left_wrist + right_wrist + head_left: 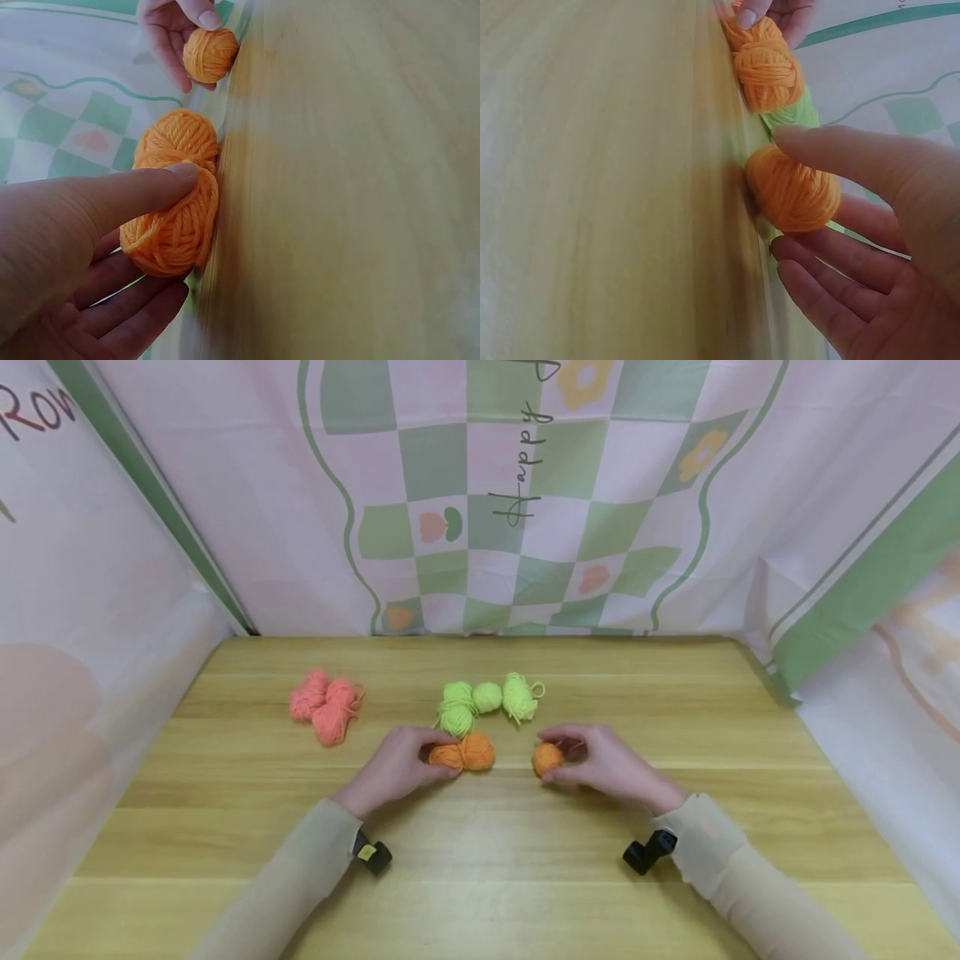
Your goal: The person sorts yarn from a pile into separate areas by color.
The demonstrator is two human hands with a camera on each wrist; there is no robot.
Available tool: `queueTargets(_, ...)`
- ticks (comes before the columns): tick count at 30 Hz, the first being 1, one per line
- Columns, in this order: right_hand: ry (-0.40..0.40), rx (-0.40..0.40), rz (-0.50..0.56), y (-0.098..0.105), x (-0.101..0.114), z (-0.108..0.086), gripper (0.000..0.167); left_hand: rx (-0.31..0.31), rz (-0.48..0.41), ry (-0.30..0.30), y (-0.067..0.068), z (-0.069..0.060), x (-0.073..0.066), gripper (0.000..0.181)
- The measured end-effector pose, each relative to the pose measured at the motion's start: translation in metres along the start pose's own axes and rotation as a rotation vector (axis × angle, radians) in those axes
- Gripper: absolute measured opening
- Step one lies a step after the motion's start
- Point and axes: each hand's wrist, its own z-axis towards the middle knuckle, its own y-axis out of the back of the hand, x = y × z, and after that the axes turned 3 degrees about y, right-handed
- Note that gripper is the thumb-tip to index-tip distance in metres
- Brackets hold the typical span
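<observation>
My left hand (399, 767) holds the orange yarn skein (477, 752), tied in at its middle, by its left end. In the left wrist view the thumb lies across this skein (176, 232), with the fingers behind and under it. To the right, my right hand (603, 764) has thumb and fingers around a small orange yarn ball (547, 760). The right wrist view shows the thumb on top of that ball (795, 191) and the fingers at its far side. A gap of bare wood separates the two orange pieces.
Just behind the orange skein lie light green yarn pieces: a skein (457, 708), a small ball (487, 697) and a loose-ended skein (519, 699). Pink yarn skeins (333, 710) lie at the left of the wooden table (480, 860). A patterned curtain (495, 568) hangs behind.
</observation>
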Motion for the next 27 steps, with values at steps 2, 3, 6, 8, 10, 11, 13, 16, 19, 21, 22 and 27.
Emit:
queueTargets(2, -0.005, -0.003, -0.002, -0.0001, 0.0, -0.0001, 0.06, 0.002, 0.005, 0.009, -0.0001, 0.0008, 0.0006, 0.041)
queueTargets(3, -0.006, -0.004, -0.005, -0.0002, 0.0001, -0.0002, 0.059, 0.005, 0.009, 0.014, -0.0002, 0.0012, 0.0009, 0.041)
queueTargets(6, -0.01, -0.005, -0.007, -0.0002, 0.0012, -0.0006, 0.056, 0.009, 0.018, 0.026, -0.0003, 0.0019, 0.0014, 0.041)
queueTargets(8, -0.019, -0.005, -0.005, -0.0004, 0.002, -0.0008, 0.054, 0.01, 0.02, 0.03, -0.0003, 0.0021, 0.0016, 0.041)
queueTargets(10, -0.028, -0.004, -0.004, -0.0007, 0.0021, -0.0009, 0.053, 0.009, 0.02, 0.029, -0.0001, 0.002, 0.0016, 0.04)
queueTargets(11, -0.033, -0.003, -0.003, -0.0009, 0.0022, -0.001, 0.053, 0.007, 0.019, 0.028, 0.0, 0.0019, 0.0016, 0.04)
queueTargets(13, -0.039, 0.001, 0.004, -0.0012, 0.0021, -0.001, 0.052, 0.008, 0.017, 0.024, 0.0004, 0.0016, 0.0014, 0.039)
queueTargets(16, -0.044, 0.002, 0.016, -0.0018, 0.001, -0.0009, 0.052, 0.007, 0.022, 0.023, 0.0009, 0.0013, 0.0008, 0.039)
queueTargets(19, -0.052, 0.001, 0.025, -0.0021, -0.0007, -0.001, 0.052, 0.007, 0.028, 0.025, 0.0013, 0.0013, 0.0003, 0.039)
queueTargets(21, -0.055, -0.001, 0.023, -0.0023, -0.0014, -0.0011, 0.052, 0.007, 0.031, 0.029, 0.0013, 0.0015, 0.0004, 0.039)
queueTargets(22, -0.056, -0.002, 0.022, -0.0024, -0.0016, -0.0012, 0.051, 0.008, 0.031, 0.03, 0.0012, 0.0017, 0.0005, 0.039)
queueTargets(27, -0.061, -0.011, 0.018, -0.0027, -0.0019, -0.0009, 0.052, 0.009, 0.023, 0.034, 0.0005, 0.0022, 0.0017, 0.039)
